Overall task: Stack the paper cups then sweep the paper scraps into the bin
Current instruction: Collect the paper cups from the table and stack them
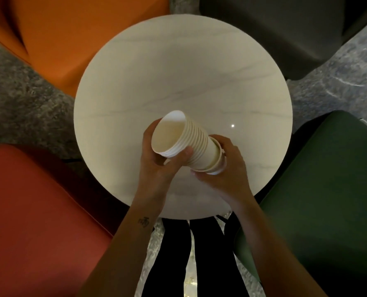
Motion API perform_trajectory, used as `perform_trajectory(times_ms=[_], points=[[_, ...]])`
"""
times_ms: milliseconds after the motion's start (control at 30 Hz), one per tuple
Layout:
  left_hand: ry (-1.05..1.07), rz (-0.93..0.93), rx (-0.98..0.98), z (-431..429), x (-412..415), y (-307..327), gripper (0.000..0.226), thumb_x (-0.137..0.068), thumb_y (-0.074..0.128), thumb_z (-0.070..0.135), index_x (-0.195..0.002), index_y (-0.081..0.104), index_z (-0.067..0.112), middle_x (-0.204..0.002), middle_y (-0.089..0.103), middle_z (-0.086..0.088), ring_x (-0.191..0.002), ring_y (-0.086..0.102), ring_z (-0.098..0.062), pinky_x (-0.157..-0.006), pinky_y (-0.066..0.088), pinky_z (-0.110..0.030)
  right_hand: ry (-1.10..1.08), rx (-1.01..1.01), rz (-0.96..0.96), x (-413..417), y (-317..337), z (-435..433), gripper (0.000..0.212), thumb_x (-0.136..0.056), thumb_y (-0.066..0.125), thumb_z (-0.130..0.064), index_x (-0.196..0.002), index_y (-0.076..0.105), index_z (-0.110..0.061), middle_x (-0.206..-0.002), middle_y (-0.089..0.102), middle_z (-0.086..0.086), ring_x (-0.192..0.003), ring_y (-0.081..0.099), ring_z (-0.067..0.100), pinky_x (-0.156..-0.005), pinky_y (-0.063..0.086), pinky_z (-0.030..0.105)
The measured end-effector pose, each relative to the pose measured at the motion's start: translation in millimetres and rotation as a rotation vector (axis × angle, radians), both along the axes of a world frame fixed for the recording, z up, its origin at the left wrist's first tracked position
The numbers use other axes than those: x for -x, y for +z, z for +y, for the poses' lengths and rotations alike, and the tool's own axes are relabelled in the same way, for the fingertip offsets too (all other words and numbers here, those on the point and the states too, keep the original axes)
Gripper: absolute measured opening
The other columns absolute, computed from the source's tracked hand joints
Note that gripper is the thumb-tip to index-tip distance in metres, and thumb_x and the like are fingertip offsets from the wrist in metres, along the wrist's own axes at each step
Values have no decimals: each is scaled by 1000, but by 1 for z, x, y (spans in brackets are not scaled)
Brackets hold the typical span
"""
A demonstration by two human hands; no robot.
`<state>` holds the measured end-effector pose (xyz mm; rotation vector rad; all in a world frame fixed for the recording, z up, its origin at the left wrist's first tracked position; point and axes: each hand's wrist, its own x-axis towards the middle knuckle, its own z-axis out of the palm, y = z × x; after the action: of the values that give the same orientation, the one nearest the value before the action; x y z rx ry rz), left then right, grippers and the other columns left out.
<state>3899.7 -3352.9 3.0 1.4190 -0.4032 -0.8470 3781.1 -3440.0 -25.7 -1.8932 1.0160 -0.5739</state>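
A stack of several nested white paper cups (184, 142) is held tilted above the near part of the round white table (178, 71), its open mouth turned up and to the left. My left hand (161, 159) grips the stack near the rims, thumb across the outer wall. My right hand (225, 166) holds the bottom end of the stack, fingers curled around the base. No paper scraps and no bin show in the head view.
Four seats ring the table: an orange chair (71, 39) at the back left, a dark grey chair (285, 28) at the back right, a red chair (28, 221) at the near left, a green chair (328, 200) at the near right. My dark-trousered legs (189, 254) stand below the table edge.
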Motion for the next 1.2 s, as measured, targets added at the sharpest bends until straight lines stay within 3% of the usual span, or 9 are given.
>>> perform_trajectory(times_ms=[100,233,467,633,733,867,1000,1100,1200], points=[[25,-76,4,2,0,13,73,-66,74,31,-130,41,22,-125,53,6,-115,53,-8,-87,48,-24,50,20,0,-19,19,3,72,-53,89,-23,-116,58,-9,-105,61,-9,-99,58,19,-82,51,46],[84,-101,15,7,-12,37,75,-65,77,26,-130,40,27,-125,52,7,-118,51,-9,-90,48,-26,139,-25,-40,-45,48,4,73,-55,87,-31,-119,55,-18,-99,47,-32,-99,52,12,-84,49,42],[321,-255,0,29,-56,124,74,-61,81,27,-126,45,28,-128,53,1,-117,53,-10,-92,51,-35,442,-32,-207,-100,124,-5,73,-56,84,-34,-117,45,-26,-117,55,-9,-110,55,15,-92,49,41],[544,-401,49,74,-85,180,67,-65,78,31,-123,45,33,-127,55,2,-117,54,-10,-94,49,-32,617,-43,-276,-145,178,1,53,-74,74,-31,-118,44,-33,-117,47,-28,-112,50,2,-97,42,27],[713,-438,75,117,-90,200,67,-64,75,38,-123,44,35,-126,57,6,-116,55,-7,-92,46,-24,718,-104,-311,-172,199,21,48,-80,72,-17,-117,46,-31,-115,50,-24,-110,51,2,-93,40,14],[1003,-416,113,192,-71,219,64,-62,75,39,-117,46,27,-115,60,8,-108,58,-6,-87,46,-26,925,-156,-360,-195,222,87,41,-82,69,-10,-119,51,-16,-115,55,-8,-109,52,5,-92,39,13],[1252,-491,79,272,-26,246,56,-64,73,41,-114,51,27,-112,63,10,-106,60,-4,-87,45,-22,1183,-206,-392,-197,249,180,40,-83,68,-9,-117,50,-18,-114,56,-5,-104,52,-3,-93,38,18],[1404,-541,33,333,19,271,54,-66,72,42,-114,53,27,-108,68,13,-102,62,-2,-80,47,-15,1384,-211,-422,-185,274,256,40,-81,70,-14,-116,51,-17,-114,57,-2,-101,52,-6,-88,38,10],[1551,-571,-18,397,74,290,62,-63,72,44,-119,53,25,-110,67,11,-105,62,-5,-81,48,-17,1559,-203,-452,-160,299,337,41,-75,63,-25,-114,51,-20,-112,58,-2,-98,53,0,-83,35,5]])
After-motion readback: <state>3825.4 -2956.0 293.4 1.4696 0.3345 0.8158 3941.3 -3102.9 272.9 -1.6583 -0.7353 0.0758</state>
